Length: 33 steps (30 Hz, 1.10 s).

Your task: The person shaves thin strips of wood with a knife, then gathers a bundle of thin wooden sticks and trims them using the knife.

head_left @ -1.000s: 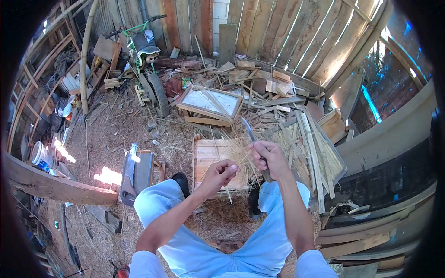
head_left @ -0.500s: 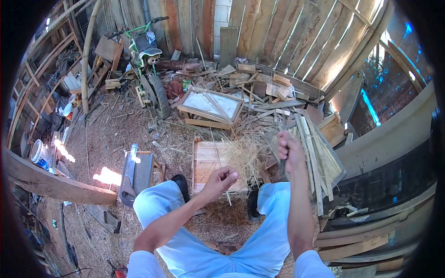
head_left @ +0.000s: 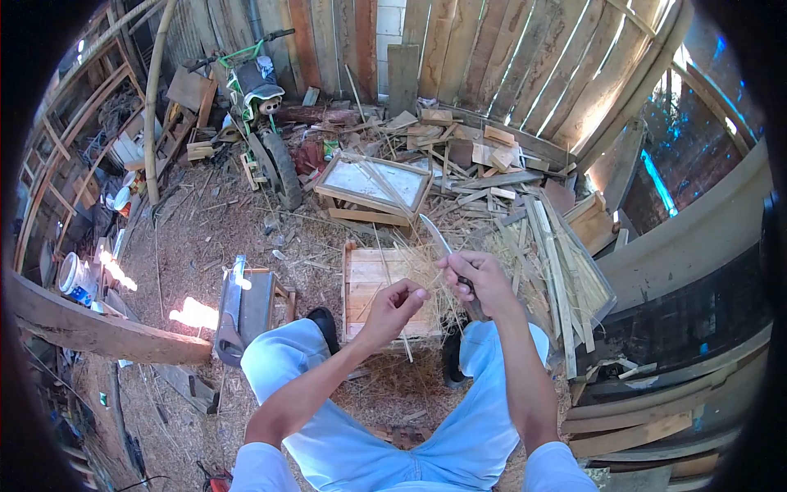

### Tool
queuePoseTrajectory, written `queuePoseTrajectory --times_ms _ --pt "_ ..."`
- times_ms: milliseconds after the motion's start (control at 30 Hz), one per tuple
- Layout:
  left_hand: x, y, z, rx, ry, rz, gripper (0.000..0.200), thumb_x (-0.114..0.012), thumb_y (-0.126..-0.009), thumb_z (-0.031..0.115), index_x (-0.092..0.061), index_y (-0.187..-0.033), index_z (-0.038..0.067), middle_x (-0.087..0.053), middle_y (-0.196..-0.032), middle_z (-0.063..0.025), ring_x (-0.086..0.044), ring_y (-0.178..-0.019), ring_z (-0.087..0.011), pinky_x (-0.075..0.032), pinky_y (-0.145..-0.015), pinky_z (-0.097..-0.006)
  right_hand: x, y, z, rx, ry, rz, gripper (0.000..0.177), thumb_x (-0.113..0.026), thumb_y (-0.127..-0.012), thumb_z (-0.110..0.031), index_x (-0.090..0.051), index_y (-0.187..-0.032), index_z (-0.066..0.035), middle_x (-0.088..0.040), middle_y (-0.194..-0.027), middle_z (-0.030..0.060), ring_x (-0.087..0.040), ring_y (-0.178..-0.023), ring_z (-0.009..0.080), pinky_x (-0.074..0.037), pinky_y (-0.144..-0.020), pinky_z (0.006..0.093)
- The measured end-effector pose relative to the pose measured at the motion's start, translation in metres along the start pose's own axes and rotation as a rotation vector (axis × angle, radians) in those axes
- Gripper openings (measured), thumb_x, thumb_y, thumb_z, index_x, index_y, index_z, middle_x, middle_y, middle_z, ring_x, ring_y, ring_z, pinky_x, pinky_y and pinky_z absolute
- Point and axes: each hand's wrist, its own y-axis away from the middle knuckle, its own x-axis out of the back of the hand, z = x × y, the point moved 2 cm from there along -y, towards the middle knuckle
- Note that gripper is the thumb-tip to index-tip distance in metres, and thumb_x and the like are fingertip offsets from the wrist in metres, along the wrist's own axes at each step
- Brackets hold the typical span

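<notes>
My right hand is wrapped round the dark handle of a knife, its curved blade pointing up and to the left. To its left, my left hand is closed in a pinch on what looks like a thin pale strip, whose lower end sticks out under the fingers. Below both hands, between my feet, lies a shallow slatted wooden box. A tangle of fine straw-like shavings covers its right side, partly hidden by my right hand.
A handsaw rests on a small bench at my left. Ahead stand a wooden frame with a pale panel and a green motorbike. Scrap wood is heaped behind, and long slats lean at the right.
My right hand has come left and down from the right side, turning so the knife blade now shows near my left hand. The left hand has shifted only slightly.
</notes>
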Motion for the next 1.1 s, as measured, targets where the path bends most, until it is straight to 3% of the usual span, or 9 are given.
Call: queuePoseTrajectory --times_ms 233,333,400,467,533,633,767,833,1100 --pt "-0.002 0.005 0.006 0.101 -0.059 -0.097 0.024 -0.058 -0.094 0.027 -0.059 -0.090 0.003 -0.044 -0.070 0.0071 -0.035 -0.063 -0.0025 -0.030 -0.055 -0.0206 0.039 0.003 -0.016 0.154 -0.147 0.212 0.026 -0.053 -0.095 -0.023 -0.057 -0.099 0.002 -0.050 -0.068 -0.0012 -0.041 -0.049 0.0035 -0.031 -0.040 0.0167" --pt "0.006 0.003 -0.007 -0.028 -0.141 -0.101 0.023 -0.059 -0.093 0.029 -0.061 -0.095 0.006 -0.042 -0.063 0.0075 -0.034 -0.054 -0.0023 -0.028 -0.048 -0.0198 0.055 0.008 -0.024 0.242 -0.265 0.320 0.025 -0.052 -0.096 -0.023 -0.057 -0.101 0.001 -0.050 -0.068 -0.0014 -0.040 -0.049 0.0028 -0.030 -0.040 0.0168" --pt "0.010 0.001 -0.018 -0.070 -0.122 -0.093 0.023 -0.058 -0.093 0.028 -0.061 -0.095 0.006 -0.043 -0.064 0.0074 -0.033 -0.054 -0.0019 -0.027 -0.048 -0.0195 0.050 0.010 -0.021 0.222 -0.240 0.267 0.026 -0.052 -0.096 -0.023 -0.056 -0.105 0.001 -0.049 -0.067 -0.0020 -0.039 -0.048 0.0021 -0.029 -0.039 0.0165" --pt "0.013 0.000 -0.014 -0.105 -0.110 -0.091 0.022 -0.058 -0.093 0.028 -0.061 -0.095 0.006 -0.044 -0.065 0.0074 -0.033 -0.054 -0.0016 -0.026 -0.048 -0.0192 0.020 0.009 -0.008 0.035 -0.090 0.070 0.028 -0.053 -0.095 -0.023 -0.057 -0.108 0.002 -0.049 -0.067 -0.0027 -0.039 -0.048 0.0018 -0.027 -0.039 0.0164" --pt "0.012 0.003 0.005 0.089 -0.029 -0.107 0.025 -0.058 -0.094 0.028 -0.060 -0.093 0.003 -0.044 -0.070 0.0077 -0.036 -0.065 -0.0024 -0.030 -0.056 -0.0195 -0.017 0.008 0.005 -0.090 0.051 -0.055 0.030 -0.054 -0.095 -0.024 -0.059 -0.107 0.002 -0.050 -0.066 -0.0028 -0.039 -0.048 0.0016 -0.027 -0.039 0.0161" --pt "0.014 0.003 0.018 0.073 0.051 -0.035 0.024 -0.059 -0.093 0.026 -0.061 -0.093 0.003 -0.044 -0.069 0.0074 -0.035 -0.064 -0.0023 -0.028 -0.055 -0.0196 -0.030 -0.002 0.018 -0.152 -0.022 -0.158 0.030 -0.055 -0.095 -0.025 -0.061 -0.105 0.002 -0.051 -0.067 -0.0022 -0.039 -0.048 0.0017 -0.027 -0.038 0.0161" --pt "0.017 0.000 0.019 0.181 0.104 -0.074 0.022 -0.058 -0.094 0.024 -0.061 -0.093 0.003 -0.045 -0.069 0.0071 -0.034 -0.063 -0.0024 -0.028 -0.054 -0.0199 -0.018 -0.003 0.007 -0.150 0.000 -0.161 0.029 -0.056 -0.094 -0.025 -0.062 -0.102 0.003 -0.052 -0.068 -0.0018 -0.039 -0.048 0.0017 -0.028 -0.039 0.0157" --pt "0.016 0.000 0.018 0.120 0.025 -0.111 0.021 -0.058 -0.094 0.023 -0.062 -0.092 0.003 -0.046 -0.070 0.0068 -0.034 -0.062 -0.0026 -0.028 -0.055 -0.0196 0.001 -0.002 -0.001 -0.065 -0.111 0.039 0.028 -0.057 -0.094 -0.025 -0.060 -0.100 0.002 -0.052 -0.068 -0.0021 -0.039 -0.048 0.0018 -0.028 -0.039 0.0154" --pt "0.021 0.001 0.004 -0.004 -0.157 -0.116 0.024 -0.059 -0.093 0.027 -0.064 -0.091 0.004 -0.049 -0.068 0.0061 -0.036 -0.059 -0.0025 -0.028 -0.051 -0.0197 0.048 0.008 -0.018 0.052 -0.232 0.130 0.027 -0.055 -0.094 -0.024 -0.056 -0.104 0.001 -0.048 -0.068 -0.0025 -0.039 -0.048 0.0020 -0.028 -0.039 0.0150"
